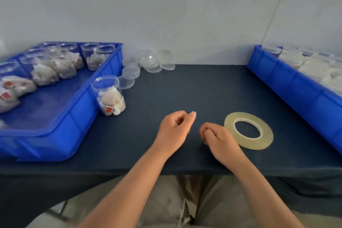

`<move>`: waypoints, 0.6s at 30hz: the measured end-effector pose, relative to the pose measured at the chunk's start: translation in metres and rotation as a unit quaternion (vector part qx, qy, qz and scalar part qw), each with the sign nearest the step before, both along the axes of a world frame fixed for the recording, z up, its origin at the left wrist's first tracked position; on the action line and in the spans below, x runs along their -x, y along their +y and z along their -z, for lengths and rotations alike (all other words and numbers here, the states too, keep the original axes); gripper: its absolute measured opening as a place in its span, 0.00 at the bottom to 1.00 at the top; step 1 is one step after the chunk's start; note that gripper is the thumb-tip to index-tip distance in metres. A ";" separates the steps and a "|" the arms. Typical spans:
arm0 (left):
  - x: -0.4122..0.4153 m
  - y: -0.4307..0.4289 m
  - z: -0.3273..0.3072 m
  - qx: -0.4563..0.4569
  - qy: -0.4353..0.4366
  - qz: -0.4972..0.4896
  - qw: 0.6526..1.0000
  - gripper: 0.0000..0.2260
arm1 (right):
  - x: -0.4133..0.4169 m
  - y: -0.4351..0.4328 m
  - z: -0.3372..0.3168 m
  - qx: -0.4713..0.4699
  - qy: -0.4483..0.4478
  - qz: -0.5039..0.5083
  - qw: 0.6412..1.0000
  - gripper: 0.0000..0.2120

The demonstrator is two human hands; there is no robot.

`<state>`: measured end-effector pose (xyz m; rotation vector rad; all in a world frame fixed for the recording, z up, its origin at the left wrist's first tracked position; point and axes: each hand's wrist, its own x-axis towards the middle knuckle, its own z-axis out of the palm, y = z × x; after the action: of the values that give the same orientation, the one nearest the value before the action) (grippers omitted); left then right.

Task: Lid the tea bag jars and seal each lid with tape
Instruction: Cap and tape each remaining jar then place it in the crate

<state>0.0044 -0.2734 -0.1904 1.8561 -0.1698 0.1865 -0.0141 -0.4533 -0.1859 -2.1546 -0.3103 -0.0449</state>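
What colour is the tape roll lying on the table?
The tape roll is translucent pale yellow with a white core, clearest in the head view.

Even soft light, faint shadows; wide-angle bending at edges; left side blurred.
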 end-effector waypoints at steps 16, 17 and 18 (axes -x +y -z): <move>-0.038 0.161 -0.057 -0.433 -0.047 -0.351 0.829 0.34 | -0.002 -0.002 0.013 -0.047 0.021 -0.003 0.999 0.14; -0.038 0.155 -0.056 -0.448 -0.058 -0.345 0.822 0.31 | -0.002 -0.002 0.013 -0.049 0.022 -0.004 0.999 0.15; -0.038 0.150 -0.054 -0.460 -0.082 -0.343 0.815 0.27 | -0.001 -0.002 0.013 -0.049 0.021 -0.005 0.999 0.15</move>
<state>0.0422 -0.1232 -0.1365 2.8126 0.3857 0.8973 -0.0127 -0.4555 -0.1990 -2.0532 -0.2882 -0.0089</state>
